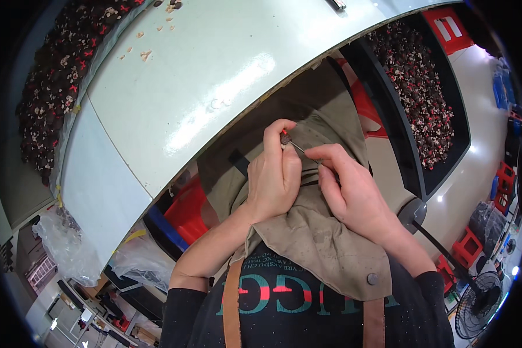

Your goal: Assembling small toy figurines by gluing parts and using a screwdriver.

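Note:
My left hand [274,177] pinches a small dark brown and red piece [285,138] between thumb and forefinger, just beyond the table's near edge. Over my lap, my right hand [351,194] is closed around a thin metal pick-like tool [297,147]. The tool's tip reaches the small piece or lies right beside it; I cannot tell whether it touches. Most of the tool's handle is hidden in my right fingers. Both hands are above a khaki apron [319,232].
A white table [214,64] spans the front, with cream scraps [145,55] on top. Many small brown, cream and red pieces lie heaped at the far left [69,64]. A black tray [383,87] at right holds more. A fan [478,304] stands lower right.

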A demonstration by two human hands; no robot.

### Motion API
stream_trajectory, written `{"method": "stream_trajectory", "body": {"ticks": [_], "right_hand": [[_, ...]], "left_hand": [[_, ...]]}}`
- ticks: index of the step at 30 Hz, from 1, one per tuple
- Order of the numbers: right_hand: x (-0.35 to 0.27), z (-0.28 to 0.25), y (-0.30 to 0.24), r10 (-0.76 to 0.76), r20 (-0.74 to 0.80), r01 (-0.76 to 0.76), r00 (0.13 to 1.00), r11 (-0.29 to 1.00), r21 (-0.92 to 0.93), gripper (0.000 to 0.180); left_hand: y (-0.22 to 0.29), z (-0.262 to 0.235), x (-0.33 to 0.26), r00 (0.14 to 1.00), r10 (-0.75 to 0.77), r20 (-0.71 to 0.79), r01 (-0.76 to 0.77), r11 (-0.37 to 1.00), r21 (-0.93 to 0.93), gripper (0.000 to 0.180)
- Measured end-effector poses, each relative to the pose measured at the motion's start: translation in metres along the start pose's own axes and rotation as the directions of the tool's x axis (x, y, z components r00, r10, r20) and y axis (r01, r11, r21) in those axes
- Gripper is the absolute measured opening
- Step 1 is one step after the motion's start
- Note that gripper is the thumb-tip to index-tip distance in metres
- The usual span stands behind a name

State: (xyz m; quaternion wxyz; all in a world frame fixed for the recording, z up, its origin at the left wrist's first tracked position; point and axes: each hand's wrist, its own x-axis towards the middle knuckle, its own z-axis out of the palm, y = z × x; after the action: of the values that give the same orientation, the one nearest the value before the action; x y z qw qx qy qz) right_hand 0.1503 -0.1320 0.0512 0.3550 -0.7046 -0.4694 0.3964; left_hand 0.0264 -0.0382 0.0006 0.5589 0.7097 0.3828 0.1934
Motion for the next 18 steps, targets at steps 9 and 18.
{"method": "stream_trajectory", "body": {"ticks": [9, 18], "right_hand": [[0.005, 0.009, -0.001, -0.146, -0.072, 0.121, 0.987, 0.954, -0.275, 0.022], [0.024, -0.028, -0.018, 0.391, 0.37, -0.504, 0.843, 0.814, 0.288, 0.018]], "left_hand": [[0.0, -0.006, 0.002, 0.999, -0.024, 0.037, 0.018, 0.987, 0.162, 0.034], [-0.008, -0.012, -0.007, 0.993, -0.053, 0.106, 0.05, 0.998, 0.027, 0.03]]}}
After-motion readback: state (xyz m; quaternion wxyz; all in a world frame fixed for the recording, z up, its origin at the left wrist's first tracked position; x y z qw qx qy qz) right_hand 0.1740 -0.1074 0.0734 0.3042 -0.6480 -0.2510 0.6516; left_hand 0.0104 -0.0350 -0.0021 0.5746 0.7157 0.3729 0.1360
